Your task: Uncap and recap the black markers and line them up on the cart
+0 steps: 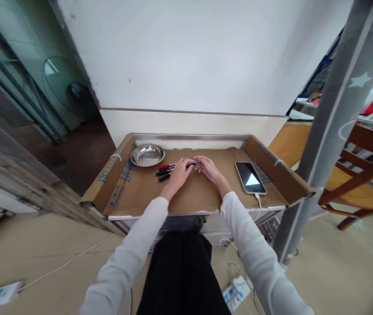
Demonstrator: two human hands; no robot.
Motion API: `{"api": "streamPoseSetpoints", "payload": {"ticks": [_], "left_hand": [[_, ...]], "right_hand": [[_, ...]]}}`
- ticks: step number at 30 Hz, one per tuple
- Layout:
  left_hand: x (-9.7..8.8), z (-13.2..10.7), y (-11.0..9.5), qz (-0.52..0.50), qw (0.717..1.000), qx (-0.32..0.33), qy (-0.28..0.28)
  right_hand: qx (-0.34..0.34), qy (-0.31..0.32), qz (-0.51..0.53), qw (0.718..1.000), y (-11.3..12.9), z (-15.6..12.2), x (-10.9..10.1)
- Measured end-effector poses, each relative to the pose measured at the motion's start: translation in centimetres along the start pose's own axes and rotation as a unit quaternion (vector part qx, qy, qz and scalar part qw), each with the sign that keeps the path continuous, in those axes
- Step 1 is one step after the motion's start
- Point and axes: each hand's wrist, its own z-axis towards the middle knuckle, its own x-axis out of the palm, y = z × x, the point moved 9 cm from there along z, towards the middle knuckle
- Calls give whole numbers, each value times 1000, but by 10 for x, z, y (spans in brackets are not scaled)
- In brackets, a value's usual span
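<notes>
Over the middle of the cardboard-covered table point(202, 199), my two hands meet at a black pen point(191, 165). My left hand point(179, 173) is closed around one end of it. The fingertips of my right hand point(207, 168) pinch its other, lighter end. Just left of my left hand lie several pens point(163, 172), one with red on it and others black; my hand hides their right ends. Further left and back, a round shiny metal dish point(147, 155) rests on the cardboard.
A phone point(250, 177) with a white charging cable point(258, 201) lies at the right. Folded cardboard walls point(273, 168) edge the table's sides. A white wall point(199, 57) stands behind, a grey metal post point(324, 113) and wooden chair point(360, 175) to the right. Power strips point(237, 292) lie on the floor.
</notes>
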Motion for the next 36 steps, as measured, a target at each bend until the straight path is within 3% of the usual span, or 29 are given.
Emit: {"api": "streamPoseSetpoints", "payload": {"ticks": [2,4,9,15,22,27,36], "left_hand": [[3,13,0,-58,998,16,-30],[2,20,9,-130,989,-11,-75],[-12,17,23,-225,957,-52,-178],[-18,16,21,-205,962,-50,-175],[-33,16,43,-261,929,-90,-246],[-36,16,50,-276,918,-106,-263],[-28,16,54,-223,941,-103,-231]], "right_hand": [[27,-5,78,997,-5,2,-1],[46,-16,123,991,-9,3,-4],[73,16,151,986,-11,0,6],[86,39,151,984,-11,-3,17],[109,36,174,978,-7,-4,10],[123,16,179,976,-11,-4,5],[59,-37,119,990,-11,-1,-12]]}}
